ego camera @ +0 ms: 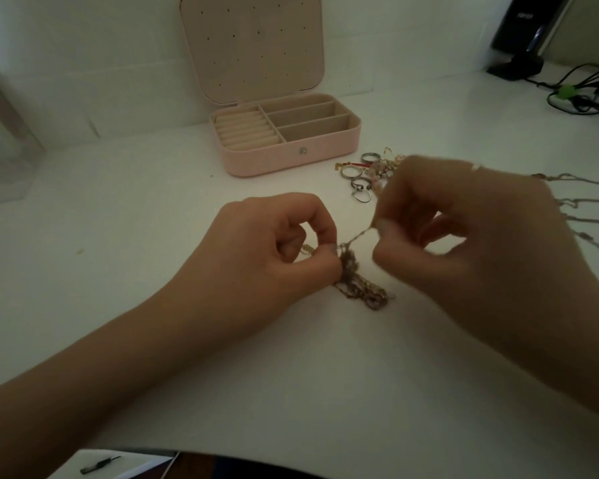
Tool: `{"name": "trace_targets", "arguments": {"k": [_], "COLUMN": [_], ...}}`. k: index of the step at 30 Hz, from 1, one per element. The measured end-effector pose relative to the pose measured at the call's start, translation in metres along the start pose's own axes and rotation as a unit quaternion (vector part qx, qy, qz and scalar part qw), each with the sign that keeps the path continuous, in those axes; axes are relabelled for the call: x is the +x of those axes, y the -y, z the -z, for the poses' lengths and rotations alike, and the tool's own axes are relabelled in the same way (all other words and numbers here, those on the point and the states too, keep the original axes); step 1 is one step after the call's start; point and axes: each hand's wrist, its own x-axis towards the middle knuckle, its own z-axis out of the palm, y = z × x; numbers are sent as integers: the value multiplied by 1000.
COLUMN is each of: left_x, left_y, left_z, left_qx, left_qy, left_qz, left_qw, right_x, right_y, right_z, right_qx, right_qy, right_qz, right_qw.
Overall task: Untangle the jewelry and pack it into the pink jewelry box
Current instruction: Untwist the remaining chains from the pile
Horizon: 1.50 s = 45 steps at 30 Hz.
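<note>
One open pink jewelry box [274, 160], two hands, roughly four rings [358, 179], one tangled chain clump [360, 285]

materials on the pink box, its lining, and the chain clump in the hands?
Pink rectangular jewelry box: likely faux leather, matte, faintly grained shell with a metal snap. Beige inner lining: soft velvety fabric look, no glare. Tangled gold-toned chain clump: probably metal, small links with dull glints; blur leaves plating unclear.
</note>
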Motion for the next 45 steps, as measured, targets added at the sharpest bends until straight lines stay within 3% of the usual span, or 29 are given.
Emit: {"name": "trace_targets", "arguments": {"k": [4, 9, 13, 18, 21, 26, 30, 32, 35, 41, 45], "left_x": [0, 0, 1, 3, 6, 9, 7, 6, 6, 6, 4], "left_y": [0, 0, 1, 2, 2, -1, -6, -8, -9, -10, -13], "left_z": [1, 2, 4, 6, 6, 7, 7, 6, 6, 4, 2], "left_qx": [-29, -52, -63, -156, -194, -255, -293, -310, -321, -307, -311], "left_qy": [5, 8, -5, -27, -33, -19, -8, -15, -24, -34, -23], "left_qz": [18, 30, 32, 57, 72, 87, 86, 87, 81, 59, 48], "left_qw": [999, 998, 997, 986, 978, 963, 952, 947, 943, 949, 949], "right_x": [8, 20, 25, 22, 20, 20, 15, 12, 10, 9, 7], "right_y": [-1, -5, -12, -14, -13, -12, -8, -8, -10, -9, -6], "right_z": [4, 3, 2, 4, 5, 5, 7, 5, -3, -5, -6], "right_qx": [161, 456, 536, 572, 564, 517, 327, 278, 252, 365, 339], "right_qy": [-5, 5, -33, 22, 54, 120, 169, 127, 100, 174, 163], "right_qz": [-116, -286, -339, -326, -316, -243, -134, -131, -142, -194, -190], "right_qw": [980, 843, 772, 752, 761, 812, 920, 943, 952, 894, 907]}}
